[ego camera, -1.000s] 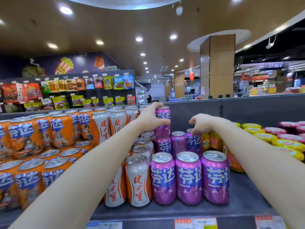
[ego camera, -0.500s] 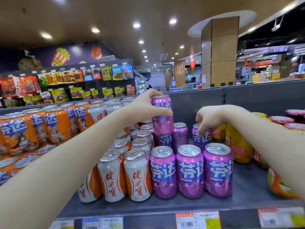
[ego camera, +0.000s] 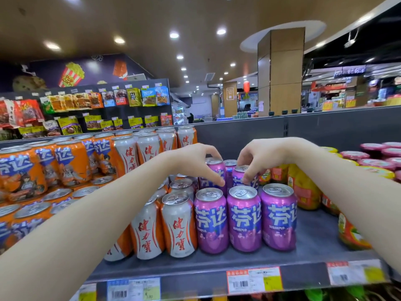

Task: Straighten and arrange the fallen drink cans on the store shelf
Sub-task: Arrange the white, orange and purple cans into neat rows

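Observation:
Three upright purple cans (ego camera: 244, 218) stand in the front row of the grey shelf (ego camera: 314, 244). Behind them my left hand (ego camera: 193, 161) grips another purple can (ego camera: 213, 177) from above, thumb down its front; it stands upright in the second row. My right hand (ego camera: 258, 158) holds the top of the neighbouring purple can (ego camera: 238, 178), also upright. A third purple can (ego camera: 229, 165) shows between them, further back.
White-and-orange cans (ego camera: 178, 224) stand left of the purple ones, with orange cans (ego camera: 23, 172) stacked further left. Yellow-lidded jars (ego camera: 303, 187) and pink-lidded jars (ego camera: 368, 148) fill the right. A grey back panel (ego camera: 249, 135) closes the shelf. Price tags (ego camera: 253, 279) line its front edge.
My left hand has brought its purple can down from on top of another can into the second row. My right hand has stayed on its can.

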A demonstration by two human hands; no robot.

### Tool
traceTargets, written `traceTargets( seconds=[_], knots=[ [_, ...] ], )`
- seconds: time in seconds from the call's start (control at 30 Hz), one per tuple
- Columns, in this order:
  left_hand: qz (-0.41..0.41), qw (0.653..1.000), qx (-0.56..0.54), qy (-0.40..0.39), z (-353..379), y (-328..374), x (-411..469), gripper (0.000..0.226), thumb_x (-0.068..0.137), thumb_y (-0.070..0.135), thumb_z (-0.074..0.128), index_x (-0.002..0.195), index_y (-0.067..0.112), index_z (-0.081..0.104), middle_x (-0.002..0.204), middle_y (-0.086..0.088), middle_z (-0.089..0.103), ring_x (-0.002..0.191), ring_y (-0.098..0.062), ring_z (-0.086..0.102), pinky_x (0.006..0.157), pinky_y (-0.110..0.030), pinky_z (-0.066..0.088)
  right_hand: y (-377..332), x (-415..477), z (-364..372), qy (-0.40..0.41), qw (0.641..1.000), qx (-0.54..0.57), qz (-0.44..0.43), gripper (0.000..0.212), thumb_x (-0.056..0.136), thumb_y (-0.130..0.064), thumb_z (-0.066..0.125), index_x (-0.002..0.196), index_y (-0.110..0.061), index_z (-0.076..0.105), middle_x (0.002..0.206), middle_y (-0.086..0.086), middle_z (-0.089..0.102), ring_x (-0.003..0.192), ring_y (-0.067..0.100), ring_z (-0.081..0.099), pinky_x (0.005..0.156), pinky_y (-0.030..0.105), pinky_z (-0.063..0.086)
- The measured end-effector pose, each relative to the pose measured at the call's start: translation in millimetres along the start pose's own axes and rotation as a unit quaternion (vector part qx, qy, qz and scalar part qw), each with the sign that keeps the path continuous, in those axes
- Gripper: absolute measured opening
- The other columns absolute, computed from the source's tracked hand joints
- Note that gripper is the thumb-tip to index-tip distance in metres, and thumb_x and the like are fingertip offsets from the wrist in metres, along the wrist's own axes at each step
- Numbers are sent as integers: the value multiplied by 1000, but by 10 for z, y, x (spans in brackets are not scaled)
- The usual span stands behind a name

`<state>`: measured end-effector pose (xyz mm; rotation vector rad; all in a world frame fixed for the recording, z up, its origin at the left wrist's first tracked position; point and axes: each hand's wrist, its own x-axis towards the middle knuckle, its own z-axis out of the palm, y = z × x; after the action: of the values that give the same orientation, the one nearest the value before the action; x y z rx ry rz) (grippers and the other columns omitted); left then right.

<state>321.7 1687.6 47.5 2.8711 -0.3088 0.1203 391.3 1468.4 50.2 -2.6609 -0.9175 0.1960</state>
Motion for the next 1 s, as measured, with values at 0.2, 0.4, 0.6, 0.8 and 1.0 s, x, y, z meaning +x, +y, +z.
traceTargets(
  seconds=[0.2,0.4,0.6,0.8,1.0],
  knots=[
    [7,997,68,-29,154,-72,67,74,73,61,83,137,34,57,142,7,54,119,-17,54,101,-37,49,-58,88,94,-26,1000,6,-14,44,73,-28,88,112,-23,69,102,-6,75,87,12,75,72,26,62],
    [-6,998,35,-53,42,-60,34,61,77,66,77,130,37,65,109,18,58,102,-8,59,95,-32,53,-87,103,122,-35,999,23,-23,46,77,-33,87,118,-26,68,106,-7,74,88,11,74,68,20,59],
    [-1,1000,-11,-21,-15,-156,1,34,84,56,76,111,34,75,102,20,69,95,-2,67,85,-25,55,-95,50,121,-55,995,74,-43,38,79,-31,86,114,-24,73,107,-7,75,86,9,75,70,20,58],
    [0,999,3,-38,-51,-184,27,29,91,45,72,117,32,74,110,13,71,100,-5,67,92,-29,56,-99,22,63,-93,988,122,-19,42,88,-38,77,127,-26,68,122,-4,70,103,16,73,85,31,61],
    [-6,997,-27,75,-25,-249,273,23,95,28,65,117,22,70,106,8,70,90,-2,64,72,-18,50,-70,251,-40,63,995,74,24,34,89,-26,76,120,-19,67,107,1,73,85,14,76,75,30,63]
  ],
)
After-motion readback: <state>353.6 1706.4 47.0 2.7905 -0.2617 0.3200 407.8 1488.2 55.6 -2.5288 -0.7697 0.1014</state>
